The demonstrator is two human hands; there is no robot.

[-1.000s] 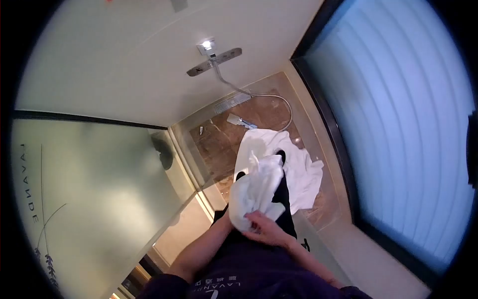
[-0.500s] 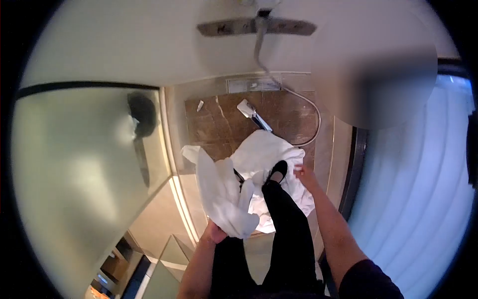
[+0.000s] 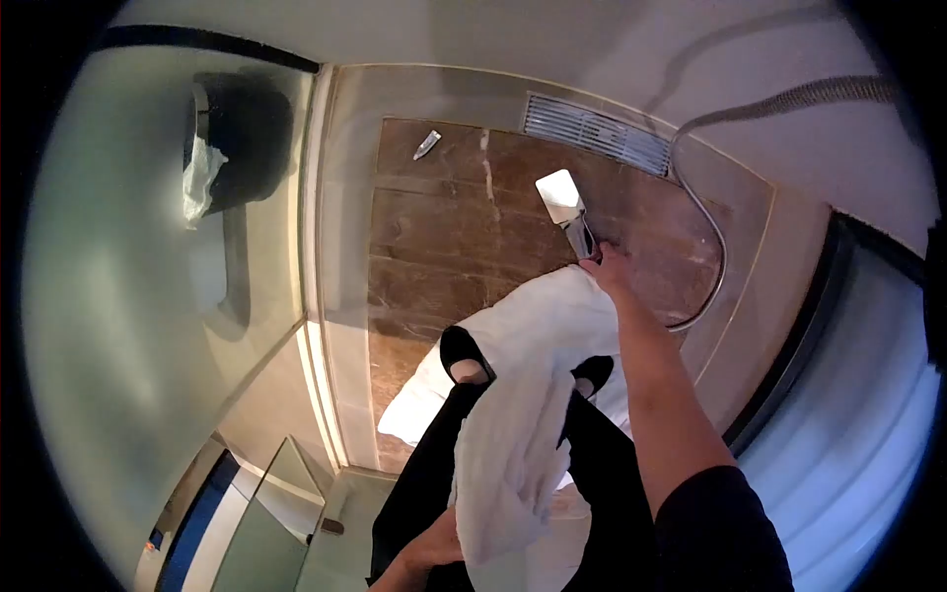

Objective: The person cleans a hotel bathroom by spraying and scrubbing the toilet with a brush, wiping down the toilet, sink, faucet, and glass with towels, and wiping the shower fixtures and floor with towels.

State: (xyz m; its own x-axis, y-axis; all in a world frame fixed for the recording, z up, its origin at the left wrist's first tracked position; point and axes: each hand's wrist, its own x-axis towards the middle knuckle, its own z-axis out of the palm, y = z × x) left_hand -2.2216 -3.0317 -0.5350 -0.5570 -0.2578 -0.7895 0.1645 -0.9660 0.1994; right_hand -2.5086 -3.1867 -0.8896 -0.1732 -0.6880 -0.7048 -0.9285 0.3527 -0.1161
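My right hand reaches down to the floor, its fingers closed around the lower handle of a hand-held shower head. The shower head lies with its pale, square face turned up. My left hand is closed on a bunched white towel, which hangs in front of my legs. Under my black shoes another white cloth, probably a towel too, is spread on the floor. The towel in my left hand hides part of it.
Brown tiles cover the shower floor, with a drain grate at the far wall. A metal hose curves on the right. A small tube lies at the far left. Frosted glass and a pale curtain flank me.
My right hand has moved forward from beside the floor cloth to the shower head's handle. My left hand has drawn the towel back toward me. The view has dipped lower.
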